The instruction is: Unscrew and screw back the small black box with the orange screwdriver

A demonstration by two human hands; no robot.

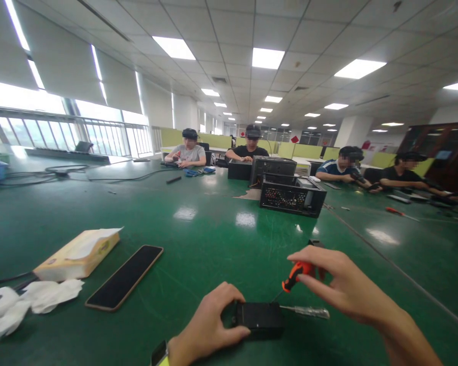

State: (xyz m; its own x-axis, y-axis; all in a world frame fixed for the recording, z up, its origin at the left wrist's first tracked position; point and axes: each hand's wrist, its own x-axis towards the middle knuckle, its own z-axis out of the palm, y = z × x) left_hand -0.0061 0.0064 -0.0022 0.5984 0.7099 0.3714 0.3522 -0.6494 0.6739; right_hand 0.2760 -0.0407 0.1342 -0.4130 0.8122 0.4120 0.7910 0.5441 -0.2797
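Observation:
A small black box (pixel 260 320) lies on the green table, and my left hand (pixel 213 323) grips its left end between thumb and fingers. My right hand (pixel 332 279) is closed round the handle of an orange and black screwdriver (pixel 292 281). Its thin shaft slants down to the box's top right edge; whether the tip sits in a screw I cannot make out. A second screwdriver with a clear handle (pixel 313 311) lies to the right of the box, its shaft pointing at it. Behind my right fingers stands a dark object (pixel 316 243), partly hidden.
To the left are a phone (pixel 125 277), a tissue pack (pixel 80 253) and crumpled tissues (pixel 48 296). An open black computer case (pixel 293 195) stands farther back. A red screwdriver (pixel 400 213) lies at the right. Several people work around the table's far side.

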